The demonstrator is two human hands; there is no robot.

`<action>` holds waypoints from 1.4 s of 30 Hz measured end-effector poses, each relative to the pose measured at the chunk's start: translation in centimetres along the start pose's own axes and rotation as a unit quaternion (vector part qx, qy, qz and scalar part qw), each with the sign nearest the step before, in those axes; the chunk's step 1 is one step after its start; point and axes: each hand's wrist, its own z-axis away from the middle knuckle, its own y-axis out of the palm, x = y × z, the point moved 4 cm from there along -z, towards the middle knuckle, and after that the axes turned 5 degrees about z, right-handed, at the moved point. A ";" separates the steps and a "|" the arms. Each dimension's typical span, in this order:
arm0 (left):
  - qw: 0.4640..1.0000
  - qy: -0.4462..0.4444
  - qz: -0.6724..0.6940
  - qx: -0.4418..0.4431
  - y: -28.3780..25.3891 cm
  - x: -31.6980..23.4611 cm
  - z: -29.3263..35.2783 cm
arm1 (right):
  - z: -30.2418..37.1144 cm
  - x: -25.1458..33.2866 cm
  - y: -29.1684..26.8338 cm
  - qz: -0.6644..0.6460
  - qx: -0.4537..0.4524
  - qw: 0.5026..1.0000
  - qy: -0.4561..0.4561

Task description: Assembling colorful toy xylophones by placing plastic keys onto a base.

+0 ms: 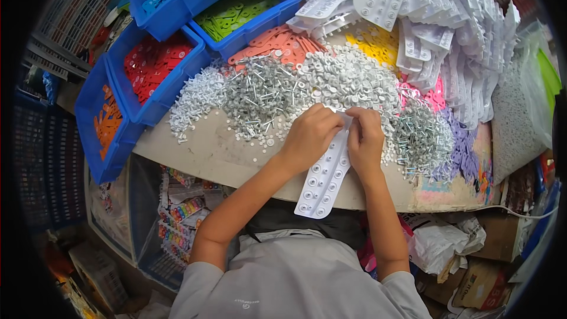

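Observation:
A long white plastic strip (322,181) with rows of round raised sockets lies before me, its near end jutting over the table's front edge. My left hand (309,134) pinches its far end from the left, fingers closed. At the same end my right hand (366,136) grips from the right, thumb and fingers curled together. The fingers cover the far tip, and anything small between them is hidden. Just beyond the hands spreads a heap of small white round caps (354,77). Silver screws (260,90) lie left of it, and more metal screws (418,133) lie to the right.
Blue bins (112,165) at the left hold orange, red (155,71), green (236,16) and blue flat pieces. White plastic strips (437,12) are stacked at the far right, beside a clear bag (517,106) of small grey parts. Purple pieces (463,147) lie near the right edge.

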 end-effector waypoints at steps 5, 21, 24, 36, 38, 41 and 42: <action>1.000 0.010 -0.007 -0.011 0.1 0.2 0.1 | -0.1 0.1 0.2 -0.003 -0.005 1.000 -0.018; 0.928 -0.104 -0.353 -0.059 -8.3 -0.3 4.5 | -0.2 0.5 -0.4 0.038 -0.036 0.998 -0.040; 0.935 -0.119 -0.328 -0.053 -8.7 1.2 6.0 | 1.0 0.5 -2.5 0.099 -0.037 0.994 -0.009; 0.981 -0.101 -0.133 -0.101 -7.7 -0.6 5.2 | 5.6 -3.7 -9.3 0.352 0.027 0.928 0.120; 0.985 -0.069 -0.128 -0.098 -6.9 -1.8 4.5 | 5.7 -3.7 -9.1 0.369 0.034 0.922 0.116; 0.992 -0.070 -0.035 -0.100 -5.3 -2.4 3.4 | 5.4 -3.2 -9.3 0.375 -0.015 0.921 0.109; 0.994 -0.070 -0.002 -0.079 -4.6 -2.6 2.9 | 5.2 -2.7 -9.3 0.372 -0.013 0.922 0.105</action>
